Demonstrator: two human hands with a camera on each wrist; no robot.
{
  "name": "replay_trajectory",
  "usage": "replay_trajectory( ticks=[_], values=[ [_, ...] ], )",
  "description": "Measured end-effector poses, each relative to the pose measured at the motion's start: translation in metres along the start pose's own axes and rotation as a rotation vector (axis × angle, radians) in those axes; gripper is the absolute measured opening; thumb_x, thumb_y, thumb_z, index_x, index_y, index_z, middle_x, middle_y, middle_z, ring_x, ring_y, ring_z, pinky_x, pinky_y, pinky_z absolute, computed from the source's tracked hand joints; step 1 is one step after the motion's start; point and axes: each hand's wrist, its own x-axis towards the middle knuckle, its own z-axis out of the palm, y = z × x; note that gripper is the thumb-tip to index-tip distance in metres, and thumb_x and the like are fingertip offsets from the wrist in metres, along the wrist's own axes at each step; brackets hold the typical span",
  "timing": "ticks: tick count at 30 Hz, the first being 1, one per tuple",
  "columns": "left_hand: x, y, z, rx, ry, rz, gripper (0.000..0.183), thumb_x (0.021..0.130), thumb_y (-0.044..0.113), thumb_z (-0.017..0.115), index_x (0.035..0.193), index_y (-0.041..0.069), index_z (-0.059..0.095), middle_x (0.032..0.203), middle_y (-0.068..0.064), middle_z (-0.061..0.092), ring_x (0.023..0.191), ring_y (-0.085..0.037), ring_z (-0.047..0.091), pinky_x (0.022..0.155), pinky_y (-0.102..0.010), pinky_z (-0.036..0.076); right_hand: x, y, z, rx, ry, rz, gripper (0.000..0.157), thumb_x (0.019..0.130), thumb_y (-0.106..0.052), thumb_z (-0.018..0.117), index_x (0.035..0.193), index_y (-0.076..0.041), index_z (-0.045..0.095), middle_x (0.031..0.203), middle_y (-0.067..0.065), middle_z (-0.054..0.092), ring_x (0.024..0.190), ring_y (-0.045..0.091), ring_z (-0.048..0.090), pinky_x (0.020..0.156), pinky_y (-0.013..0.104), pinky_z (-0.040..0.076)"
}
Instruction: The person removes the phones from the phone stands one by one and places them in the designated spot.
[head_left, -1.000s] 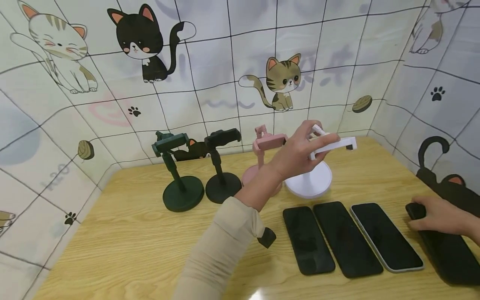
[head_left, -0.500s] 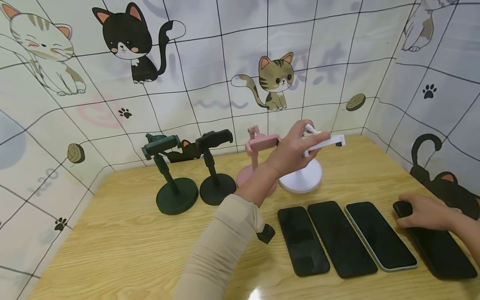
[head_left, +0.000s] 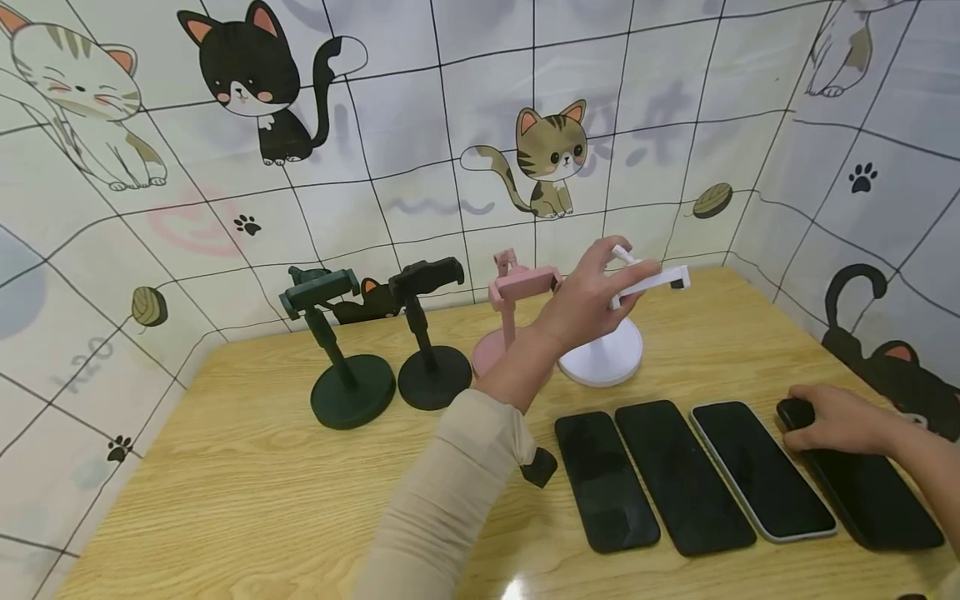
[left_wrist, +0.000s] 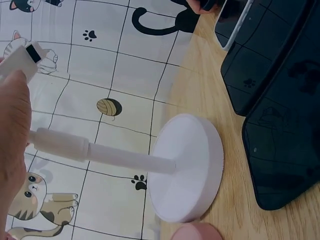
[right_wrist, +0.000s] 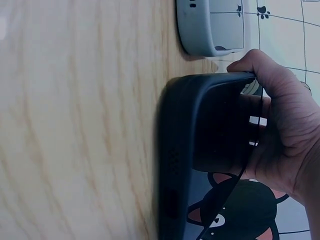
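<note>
A white phone stand [head_left: 603,358] stands on the table, its round base also visible in the left wrist view. My left hand [head_left: 588,292] grips the clamp [head_left: 663,282] at its top, fingers wrapped over it. At the right, my right hand [head_left: 840,421] holds the far end of a thick black phone [head_left: 881,504], thumb on the near side. In the right wrist view, the thumb and fingers span that end of the phone [right_wrist: 177,130], whose dark screen reflects a printed cat. Part of the clamp is hidden by the left hand.
Left of the white stand are pink [head_left: 525,287], black [head_left: 435,379] and green phone stands [head_left: 352,392]. Three phones lie side by side: a dark one [head_left: 606,483], another dark one [head_left: 684,479] and one with a silver edge [head_left: 763,471]. A cat-print cloth wall [head_left: 420,125] encloses the table.
The right hand and its black phone have shifted slightly left, closer to the silver-edged phone. The left hand keeps its grip on the stand's clamp. The head view has turned a little right.
</note>
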Motion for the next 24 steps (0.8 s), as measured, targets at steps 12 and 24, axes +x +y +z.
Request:
replay_trajectory(
  ticks=[12,24],
  values=[
    [0.018,0.010,0.000,0.048,-0.143,-0.160,0.029,0.094,0.017,0.044,0.123,0.016,0.053,0.138,-0.016,0.033,0.127,-0.024,0.034,0.103,-0.020,0.024,0.009,-0.001,0.000,0.000,-0.003,-0.002,0.031,0.069,-0.022,0.071,0.079,-0.004,0.048,0.062,-0.001,0.043,0.053,0.011,0.039,0.048,0.024,0.032],
    [0.028,0.011,0.000,0.163,-0.214,-0.282,0.031,0.095,0.017,0.044,0.125,0.020,0.052,0.135,-0.014,0.035,0.112,-0.026,0.047,0.088,-0.024,0.043,0.011,-0.002,0.001,0.005,0.042,0.002,0.039,0.070,-0.024,0.072,0.089,0.006,0.055,0.067,0.000,0.049,0.058,0.013,0.043,0.050,0.025,0.035]
  ],
)
